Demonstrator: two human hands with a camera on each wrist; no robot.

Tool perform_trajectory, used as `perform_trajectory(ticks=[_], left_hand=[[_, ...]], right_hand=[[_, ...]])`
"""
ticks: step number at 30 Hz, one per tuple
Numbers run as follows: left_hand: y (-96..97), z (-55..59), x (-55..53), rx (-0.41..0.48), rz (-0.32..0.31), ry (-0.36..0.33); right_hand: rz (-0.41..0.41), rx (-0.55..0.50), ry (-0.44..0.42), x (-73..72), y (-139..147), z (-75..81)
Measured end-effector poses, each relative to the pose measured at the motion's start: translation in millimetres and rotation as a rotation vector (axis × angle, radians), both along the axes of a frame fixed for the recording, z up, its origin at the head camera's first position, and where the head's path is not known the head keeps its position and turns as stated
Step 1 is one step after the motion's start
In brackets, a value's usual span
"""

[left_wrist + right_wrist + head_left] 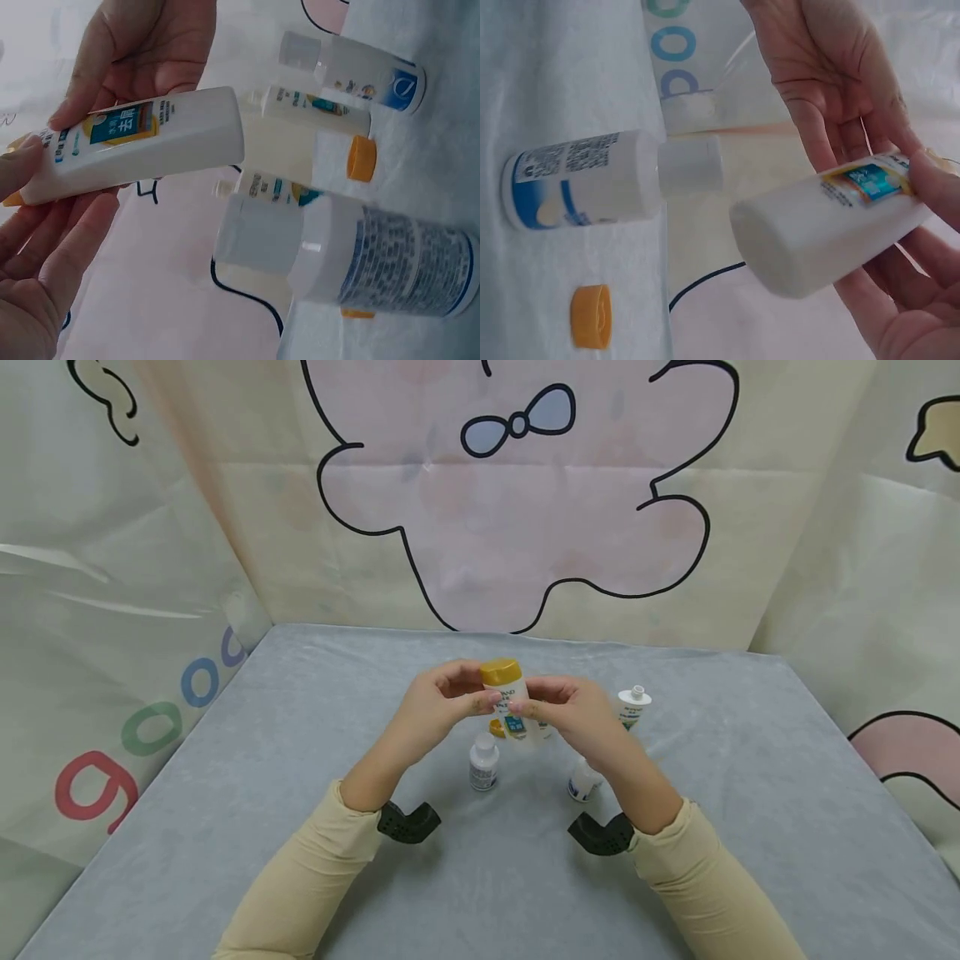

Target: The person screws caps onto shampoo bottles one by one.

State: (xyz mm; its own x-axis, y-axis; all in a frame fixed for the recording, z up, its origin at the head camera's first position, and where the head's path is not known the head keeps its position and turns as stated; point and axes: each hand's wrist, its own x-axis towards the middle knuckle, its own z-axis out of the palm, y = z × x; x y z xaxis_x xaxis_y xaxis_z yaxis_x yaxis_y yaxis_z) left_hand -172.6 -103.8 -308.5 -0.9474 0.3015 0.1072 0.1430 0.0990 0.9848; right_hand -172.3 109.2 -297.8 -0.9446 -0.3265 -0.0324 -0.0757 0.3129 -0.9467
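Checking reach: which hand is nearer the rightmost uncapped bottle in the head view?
Right. The right hand is just left of the uncapped bottle in the head view; the left hand is farther left, across the yellow-capped bottle both hold.

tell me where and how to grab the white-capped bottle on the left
The white-capped bottle is likely best gripped round its body, below the cap, coming from the left: it stands upright, its rounded body is wider than the cap, and the other white-capped bottle stands to its right.
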Motion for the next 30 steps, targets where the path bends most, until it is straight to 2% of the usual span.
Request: perform_trajectory(ticks=[5, 11, 18, 22, 26, 30], left_hand=[[-12.9, -1.1, -9.4, 0.06, 0.046, 0.034], [-28.1, -5.3, -22.3, -0.004, 0.076, 0.057], [-42.8, -13.1, -33.9, -0.12, 0.102, 0.008], [-48.8, -18.0, -40.3, -0.154, 0.117, -0.026], [-54.4, -23.3, -47.2, -0.185, 0.137, -0.062], [-59.2, -29.1, -53.1, -0.209, 0.129, -0.082]], right_hand=[[-0.024, -0.035, -0.018, -11.4, -22, 3.1], [-0.071, -0.096, -0.032, -22.5, -42, -2.9], [-0.1, -0.186, -0.058, -35.2, -54, -16.2], [-0.126, -0.196, -0.076, -42.9, -62, -23.2], [-0.147, -0.204, -0.133, -49.1, -71, -29.9], [-0.153, -0.186, -0.155, -53.0, -76, -36.0]])
